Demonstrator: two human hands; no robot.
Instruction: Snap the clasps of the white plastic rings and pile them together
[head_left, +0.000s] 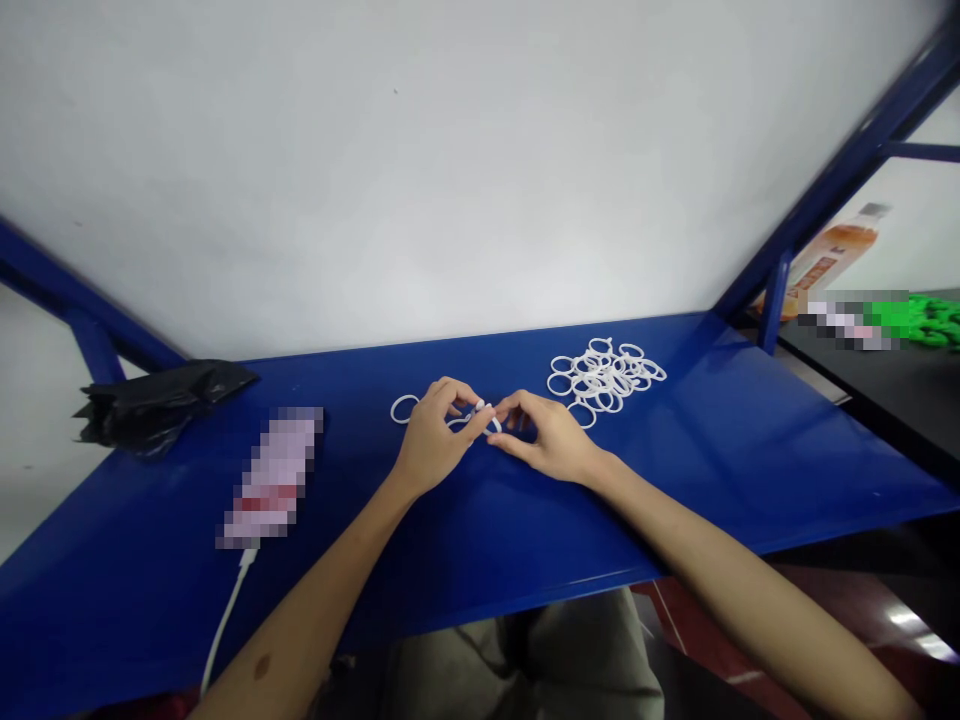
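Note:
Both hands meet over the middle of the blue table [480, 540]. My left hand [439, 435] pinches a small white ring [493, 424] between thumb and fingers. From the other side, my right hand [551, 435] closes its thumb and fingertips around the same ring. Part of that ring is hidden by the fingers. Another white ring [403, 409] lies just left of my left hand, and part of one more shows beneath that hand. Beyond my right hand is a loose pile of white rings [604, 375], each with a small nub.
A crumpled black plastic bag [161, 405] lies at the left, near a blurred-out pinkish phone-like object [274, 475] with a white cable [225, 620]. Blue frame posts [776, 300] rise at both sides. At right, a bottle [832, 260] and green items [930, 320] occupy a dark surface.

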